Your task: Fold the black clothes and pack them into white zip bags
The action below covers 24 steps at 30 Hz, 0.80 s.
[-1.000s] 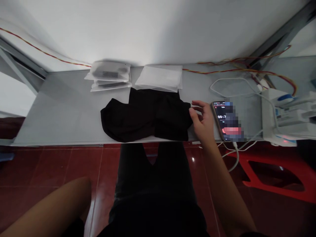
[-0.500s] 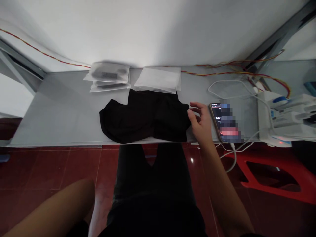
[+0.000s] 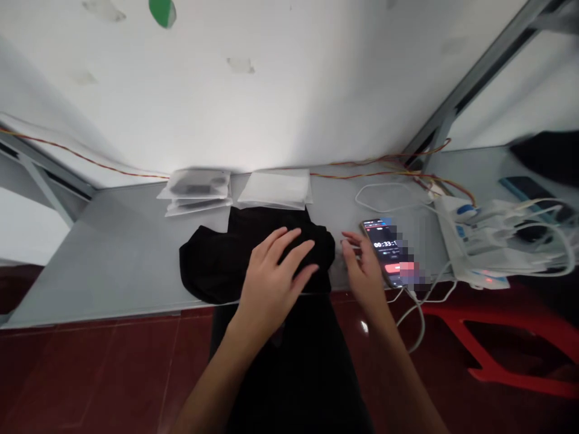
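A black garment (image 3: 217, 265) lies crumpled on the grey table (image 3: 113, 253), near its front edge. My left hand (image 3: 275, 271) lies over the garment's right part with fingers stretched out and spread. My right hand (image 3: 359, 265) rests on the table between the garment's right edge and a phone (image 3: 384, 250) with a lit screen; its fingers are apart and hold nothing.
Two stacks of clear plastic bags (image 3: 196, 188) (image 3: 275, 190) lie at the back by the white wall. A white power strip (image 3: 474, 241) with cables sits right of the phone. A red stool (image 3: 511, 343) stands on the red tile floor.
My left hand has come up from below onto the garment. The camera has tilted up, showing more wall. My right hand stays beside the phone.
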Motion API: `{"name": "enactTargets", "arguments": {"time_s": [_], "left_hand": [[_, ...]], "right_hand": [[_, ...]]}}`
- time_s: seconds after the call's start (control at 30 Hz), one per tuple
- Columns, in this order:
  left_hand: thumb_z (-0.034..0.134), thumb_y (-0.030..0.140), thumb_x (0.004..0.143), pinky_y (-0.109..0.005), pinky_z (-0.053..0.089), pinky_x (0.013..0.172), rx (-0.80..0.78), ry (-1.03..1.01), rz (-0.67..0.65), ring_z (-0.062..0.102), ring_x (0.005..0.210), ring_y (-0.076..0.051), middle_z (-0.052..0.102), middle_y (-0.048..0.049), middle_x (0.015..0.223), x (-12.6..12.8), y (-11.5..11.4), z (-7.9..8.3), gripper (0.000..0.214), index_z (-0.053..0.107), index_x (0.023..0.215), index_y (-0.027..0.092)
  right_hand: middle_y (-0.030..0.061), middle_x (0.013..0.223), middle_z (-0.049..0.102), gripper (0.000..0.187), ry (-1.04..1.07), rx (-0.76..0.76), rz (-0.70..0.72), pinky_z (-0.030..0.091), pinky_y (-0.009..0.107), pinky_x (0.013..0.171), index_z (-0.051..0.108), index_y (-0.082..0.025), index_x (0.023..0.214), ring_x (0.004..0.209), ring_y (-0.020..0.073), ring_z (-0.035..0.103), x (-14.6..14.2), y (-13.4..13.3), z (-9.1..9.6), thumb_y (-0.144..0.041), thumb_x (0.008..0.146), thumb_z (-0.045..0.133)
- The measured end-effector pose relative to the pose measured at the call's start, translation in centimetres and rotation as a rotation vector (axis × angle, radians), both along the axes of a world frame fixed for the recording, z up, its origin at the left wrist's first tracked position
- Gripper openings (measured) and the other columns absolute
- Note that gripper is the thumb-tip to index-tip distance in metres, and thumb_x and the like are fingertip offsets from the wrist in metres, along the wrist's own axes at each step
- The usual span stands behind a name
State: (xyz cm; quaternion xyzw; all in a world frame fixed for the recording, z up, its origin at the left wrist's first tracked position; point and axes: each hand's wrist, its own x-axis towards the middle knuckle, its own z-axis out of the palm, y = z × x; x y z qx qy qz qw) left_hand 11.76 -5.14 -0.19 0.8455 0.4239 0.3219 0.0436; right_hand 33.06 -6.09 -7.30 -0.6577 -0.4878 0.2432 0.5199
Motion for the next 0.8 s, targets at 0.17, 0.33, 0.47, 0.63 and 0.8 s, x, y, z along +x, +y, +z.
{"name": "enactTargets", "arguments": {"time_s": [0.17, 0.33, 0.47, 0.63, 0.8], "left_hand": [[0.079, 0.058, 0.080, -0.062, 0.038, 0.116, -0.181, 0.215, 0.044, 0.026, 0.154, -0.043, 0.030, -0.0126, 0.169, 2.6, 2.2, -2.1, 0.090, 0.040, 0.157, 0.033], [0.088, 0.042, 0.074, -0.065, 0.046, 0.108, -0.305, 0.231, 0.033, 0.023, 0.154, -0.046, 0.026, -0.0108, 0.170, 3.4, 2.4, -3.0, 0.098, 0.037, 0.157, 0.040], [0.072, 0.036, 0.091, -0.056, 0.040, 0.119, -0.190, 0.018, 0.093, 0.033, 0.153, -0.035, 0.037, -0.0075, 0.166, 3.9, 1.6, -1.5, 0.073, 0.040, 0.157, 0.035], [0.067, 0.046, 0.093, -0.056, 0.048, 0.111, -0.143, 0.014, 0.327, 0.042, 0.148, -0.037, 0.046, -0.0077, 0.160, 3.8, 0.7, -1.4, 0.062, 0.049, 0.151, 0.031], [0.076, 0.036, 0.089, -0.051, 0.052, 0.108, -0.129, 0.106, 0.276, 0.048, 0.144, -0.033, 0.052, -0.0067, 0.156, 2.9, 1.3, -3.3, 0.051, 0.063, 0.138, 0.030]], "right_hand": [[0.0111, 0.127, 0.069, 0.043, 0.206, -0.061, 0.175, 0.054, 0.044, 0.097, 0.061, -0.024, 0.132, 0.114, 0.0267, 0.065, -0.5, -0.5, -0.3, -0.051, 0.098, 0.055], [0.0087, 0.137, 0.066, 0.044, 0.314, -0.037, 0.263, 0.051, 0.045, 0.106, 0.065, -0.026, 0.131, 0.128, 0.0281, 0.059, -1.7, 0.9, 0.9, -0.047, 0.093, 0.064], [0.0038, 0.140, 0.066, 0.039, 0.498, 0.063, 0.311, 0.044, 0.044, 0.115, 0.067, -0.030, 0.130, 0.134, 0.0255, 0.057, -2.5, 2.4, 3.6, -0.047, 0.096, 0.063], [0.0032, 0.145, 0.063, 0.041, 0.453, 0.032, 0.373, 0.039, 0.046, 0.120, 0.063, -0.033, 0.135, 0.140, 0.0248, 0.053, -2.7, 3.5, 3.2, -0.045, 0.096, 0.061], [0.0062, 0.149, 0.058, 0.050, 0.187, 0.015, 0.391, 0.039, 0.047, 0.120, 0.056, -0.030, 0.141, 0.139, 0.0242, 0.053, -2.5, 3.6, -0.4, -0.034, 0.092, 0.061]]}}
